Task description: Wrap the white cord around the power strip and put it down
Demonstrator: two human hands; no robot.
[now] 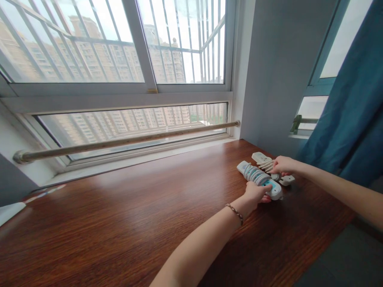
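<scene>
A white and blue power strip (274,193) lies on the brown table, its white cord (253,173) wound round its middle in several turns. My left hand (255,193) grips the strip's near end, the thumb on top and the fingers along the side. At the strip's far side, my right hand (284,165) is closed in a pinch on a white plug (275,176). Just behind lies a second, off-white power strip (259,158), also wrapped in its cord and partly covered by my right hand.
The wood-grain table (125,215) runs along a window with a metal rail (134,140) before its lower pane. A blue curtain (338,119) hangs at the right beyond the table's edge. A white object (12,211) stands at the left edge.
</scene>
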